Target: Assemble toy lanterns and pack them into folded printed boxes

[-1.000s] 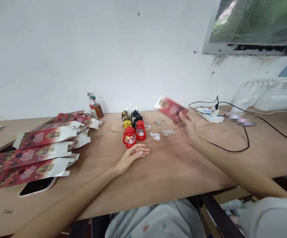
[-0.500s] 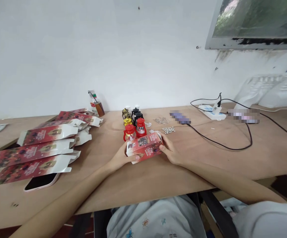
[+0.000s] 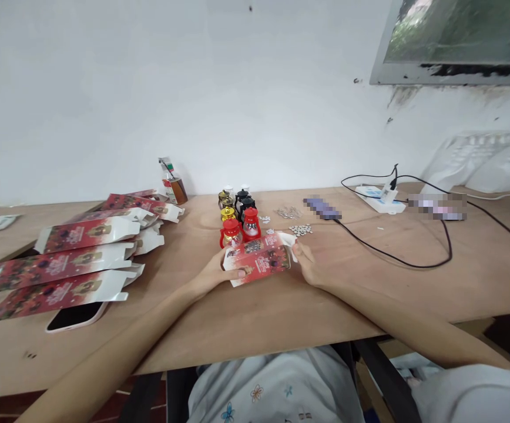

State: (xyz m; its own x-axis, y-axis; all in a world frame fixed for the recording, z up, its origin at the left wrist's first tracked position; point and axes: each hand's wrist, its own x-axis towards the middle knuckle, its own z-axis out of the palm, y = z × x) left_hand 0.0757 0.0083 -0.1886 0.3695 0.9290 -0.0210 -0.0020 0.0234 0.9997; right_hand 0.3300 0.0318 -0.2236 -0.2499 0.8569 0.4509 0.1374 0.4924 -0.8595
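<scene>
A small red printed carton (image 3: 259, 260) is held low over the wooden table (image 3: 308, 305), lying on its side. My left hand (image 3: 220, 271) grips its left end, thumb on the front face. My right hand (image 3: 306, 264) holds its right end, where a white flap sticks out. Just behind the carton stand several little toy lanterns (image 3: 238, 221), red ones in front, gold and black ones behind.
Flat red-and-white cartons (image 3: 70, 258) lie fanned out at the left, over a phone (image 3: 75, 316). A small bottle (image 3: 172, 183) stands by the wall. Small silvery parts (image 3: 299, 230) lie right of the lanterns. A power strip (image 3: 377, 200) and black cable (image 3: 396, 258) cross the right side.
My right hand brought the red carton down from the far right to the table's middle. My left hand took hold of its other end. Both hands now hold it in front of the lanterns.
</scene>
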